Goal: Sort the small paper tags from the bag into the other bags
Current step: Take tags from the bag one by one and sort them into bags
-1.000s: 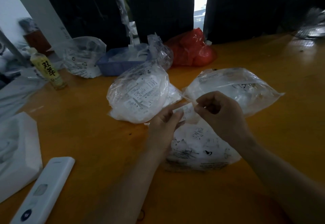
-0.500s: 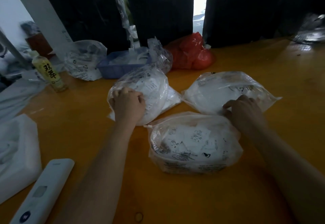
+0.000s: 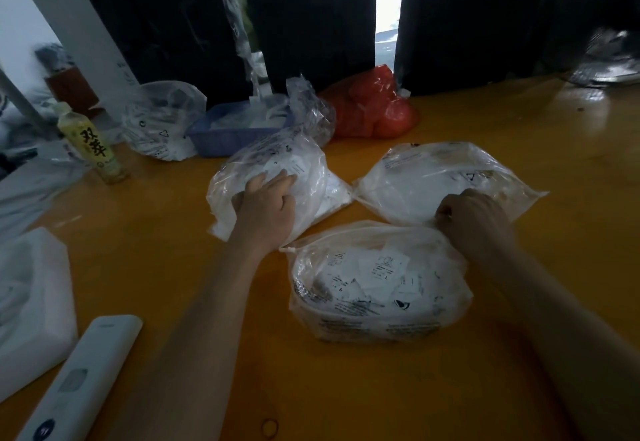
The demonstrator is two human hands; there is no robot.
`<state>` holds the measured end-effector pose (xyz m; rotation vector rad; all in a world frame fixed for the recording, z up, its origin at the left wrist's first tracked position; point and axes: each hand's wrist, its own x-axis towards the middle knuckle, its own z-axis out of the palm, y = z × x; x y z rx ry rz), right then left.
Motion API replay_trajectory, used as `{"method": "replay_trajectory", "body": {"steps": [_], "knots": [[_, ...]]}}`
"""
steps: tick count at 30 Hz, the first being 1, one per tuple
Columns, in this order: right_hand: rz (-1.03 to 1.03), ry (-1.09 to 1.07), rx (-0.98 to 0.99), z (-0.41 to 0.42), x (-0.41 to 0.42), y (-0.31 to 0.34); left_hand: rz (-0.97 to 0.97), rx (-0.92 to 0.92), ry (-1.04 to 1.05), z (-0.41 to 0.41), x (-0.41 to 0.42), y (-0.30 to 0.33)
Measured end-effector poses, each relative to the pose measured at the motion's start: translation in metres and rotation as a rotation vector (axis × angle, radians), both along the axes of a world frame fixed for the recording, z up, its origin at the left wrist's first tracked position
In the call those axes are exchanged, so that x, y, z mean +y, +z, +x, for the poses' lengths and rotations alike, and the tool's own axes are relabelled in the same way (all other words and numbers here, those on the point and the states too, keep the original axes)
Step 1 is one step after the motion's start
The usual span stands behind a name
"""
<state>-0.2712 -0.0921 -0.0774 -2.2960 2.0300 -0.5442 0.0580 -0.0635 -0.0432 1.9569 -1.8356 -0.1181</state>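
Note:
Three clear plastic bags lie on the orange table [image 3: 138,267]. The near bag [image 3: 377,281] holds several small white paper tags with print. My left hand [image 3: 266,205] rests on the left bag [image 3: 304,170], fingers stretched forward over the white tags inside. My right hand [image 3: 474,222] sits at the near edge of the right bag [image 3: 433,177] with curled fingers pinching the plastic there. Whether a tag is between those fingers is hidden.
At the back stand a blue tray [image 3: 225,132], a red bag [image 3: 370,108], another clear bag [image 3: 162,121] and a drink bottle [image 3: 90,142]. A white remote [image 3: 79,381] and a white foam box [image 3: 31,302] lie at the near left. A rubber band [image 3: 270,428] lies near the front edge.
A second ago both hands held a tag together above the near bag. They then parted, left to the left bag, right to the right bag. My left fingers have now stretched out.

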Motion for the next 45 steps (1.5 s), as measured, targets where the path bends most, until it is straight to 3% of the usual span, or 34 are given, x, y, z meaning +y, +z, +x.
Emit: {"method": "replay_trajectory", "body": {"steps": [3, 6, 8, 11, 16, 24, 27, 29, 31, 35, 38, 42, 45], "knots": [[-0.051, -0.058, -0.071, 0.000, -0.002, 0.000, -0.103, 0.030, 0.054, -0.004, 0.006, 0.004], [0.046, -0.008, -0.093, 0.003, -0.001, 0.004, -0.360, 0.188, 0.050, -0.018, 0.020, 0.008], [0.112, 0.067, -0.028, 0.006, -0.001, 0.005, -0.525, 0.278, -0.029, -0.031, 0.031, 0.007], [0.050, 0.120, 0.008, 0.006, -0.003, 0.002, -0.587, 0.379, -0.197, -0.052, 0.044, 0.001], [-0.131, 0.042, -0.108, 0.004, -0.002, 0.002, -0.393, 0.558, -0.367, -0.069, 0.059, -0.019], [-0.330, 0.000, -0.369, 0.008, 0.007, 0.021, -0.094, 0.959, -0.260, -0.072, 0.062, -0.031], [-0.232, 0.030, -0.571, 0.014, 0.013, 0.029, -0.061, 1.066, -0.271, -0.072, 0.061, -0.034], [-0.034, 0.163, -0.903, 0.017, 0.021, 0.037, -0.019, 1.115, -0.291, -0.072, 0.061, -0.034], [0.190, 0.322, -1.081, 0.022, 0.031, 0.043, 0.056, 1.151, -0.304, -0.076, 0.061, -0.032], [0.376, 0.508, -0.967, 0.037, 0.046, 0.043, 0.215, 1.328, -0.359, -0.083, 0.064, -0.030], [0.345, 0.544, -0.721, 0.044, 0.052, 0.041, 0.170, 1.349, -0.349, -0.087, 0.068, -0.028], [0.313, 0.502, -0.759, 0.049, 0.055, 0.040, 0.129, 1.386, -0.235, -0.088, 0.066, -0.026], [0.216, 0.514, -0.635, 0.053, 0.056, 0.039, 0.122, 1.340, -0.219, -0.089, 0.067, -0.028]]}}
